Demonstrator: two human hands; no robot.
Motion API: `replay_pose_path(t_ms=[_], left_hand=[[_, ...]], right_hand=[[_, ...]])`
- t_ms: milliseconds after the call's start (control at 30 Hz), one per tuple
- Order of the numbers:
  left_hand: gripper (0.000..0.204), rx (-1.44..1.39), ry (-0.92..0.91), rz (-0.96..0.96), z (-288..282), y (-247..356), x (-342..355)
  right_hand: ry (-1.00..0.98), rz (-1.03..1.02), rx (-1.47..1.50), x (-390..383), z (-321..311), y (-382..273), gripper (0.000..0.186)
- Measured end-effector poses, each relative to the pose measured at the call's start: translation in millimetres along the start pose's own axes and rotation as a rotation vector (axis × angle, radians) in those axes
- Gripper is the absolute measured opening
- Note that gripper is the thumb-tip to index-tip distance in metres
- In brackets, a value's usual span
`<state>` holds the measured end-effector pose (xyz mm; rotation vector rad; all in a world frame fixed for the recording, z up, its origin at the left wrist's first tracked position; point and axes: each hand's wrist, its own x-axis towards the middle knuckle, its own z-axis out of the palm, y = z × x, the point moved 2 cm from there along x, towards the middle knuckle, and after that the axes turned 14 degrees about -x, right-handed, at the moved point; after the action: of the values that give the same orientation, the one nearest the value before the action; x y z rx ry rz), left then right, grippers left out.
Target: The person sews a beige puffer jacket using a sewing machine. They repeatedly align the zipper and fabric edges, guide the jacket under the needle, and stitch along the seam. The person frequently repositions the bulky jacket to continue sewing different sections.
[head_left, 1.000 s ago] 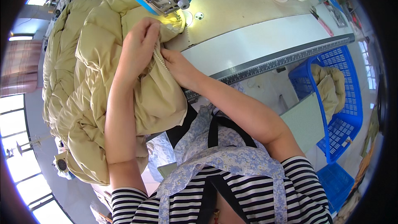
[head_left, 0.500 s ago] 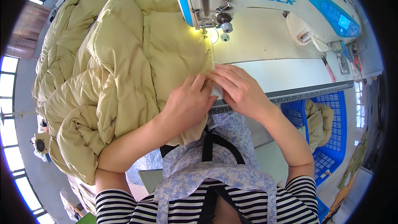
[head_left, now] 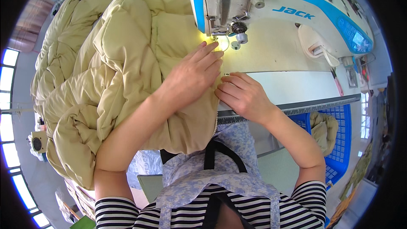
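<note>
A puffy khaki padded jacket [head_left: 127, 59] spreads over the left of the sewing table, its edge running under the needle area of a white and blue sewing machine [head_left: 271, 0]. My left hand [head_left: 193, 74] lies on the fabric with fingers stretched out, the fingertips close to the lit presser foot [head_left: 215, 39]. Along the jacket's edge runs a pale zipper [head_left: 218, 121], its lower end hanging over the table's front edge. My right hand [head_left: 241, 95] has its fingers curled and pinched on the zipper edge, just nearer to me than the left fingers.
A ruler strip [head_left: 296, 109] follows the table's front edge. Pink-handled snips [head_left: 337, 84] lie at the table's right. Below it on the right stands a blue plastic basket [head_left: 341, 144] holding khaki fabric [head_left: 323, 132].
My left hand has moved forward from the table's front edge to beside the presser foot, its fingers straightening on the fabric. My right hand stays near the zipper, slightly lower in view.
</note>
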<state>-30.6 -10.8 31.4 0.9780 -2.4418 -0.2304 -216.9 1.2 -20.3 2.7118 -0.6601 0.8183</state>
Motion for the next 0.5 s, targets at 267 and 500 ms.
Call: replay_pose_path(t_ms=[267, 500], left_hand=[[0.032, -0.103, 0.013, -0.198, 17, -25, -24], [0.032, 0.008, 0.009, -0.102, 19, -20, -7]], right_hand=[[0.069, 0.030, 0.066, 1, -5, 4, 0.018], [0.030, 0.064, 0.132, -2, -11, 14, 0.018]])
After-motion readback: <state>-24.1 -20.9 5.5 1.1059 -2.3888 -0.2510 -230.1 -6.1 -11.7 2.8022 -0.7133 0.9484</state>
